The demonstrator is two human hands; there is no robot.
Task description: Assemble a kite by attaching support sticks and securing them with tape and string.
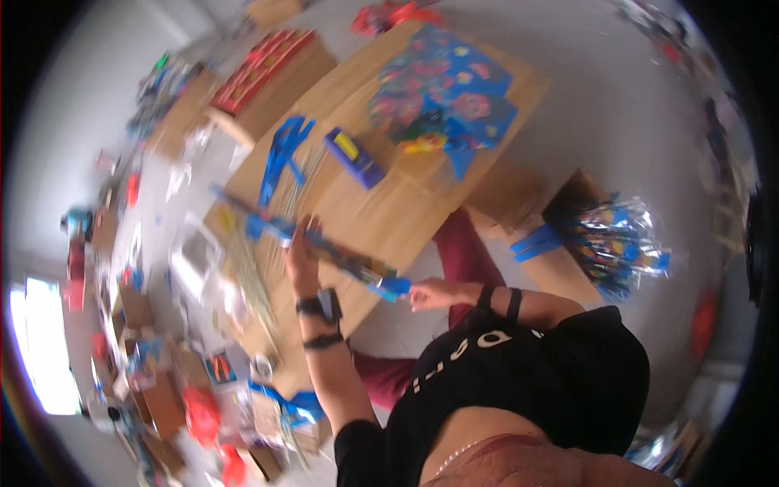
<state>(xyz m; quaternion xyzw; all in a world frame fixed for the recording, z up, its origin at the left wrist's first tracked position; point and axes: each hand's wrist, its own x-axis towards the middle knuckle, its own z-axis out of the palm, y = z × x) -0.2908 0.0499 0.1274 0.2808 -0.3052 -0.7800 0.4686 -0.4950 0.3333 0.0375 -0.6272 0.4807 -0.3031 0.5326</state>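
Note:
A long narrow bundle (345,258), blue and multicoloured like folded printed film, slants over the table's near edge, blurred by motion. My left hand (301,258) is closed around its middle. My right hand (432,295) pinches its near end, beside a bright blue tip. Beyond my hands on the wooden table (357,215) lies a purple box (355,158) with a yellow patch. Left of that box are blue strips (284,158) and thin pale sticks (302,191). Flat blue sheets with colourful printed figures (446,93) cover the table's far right end.
Right of the table, an open carton (560,272) holds several clear-wrapped colourful packs (621,243). A box with a red patterned top (264,69) stands beyond the table's far left side. More sticks (253,280) and a tape roll (261,368) lie left. Cartons and red bags (201,415) crowd the floor.

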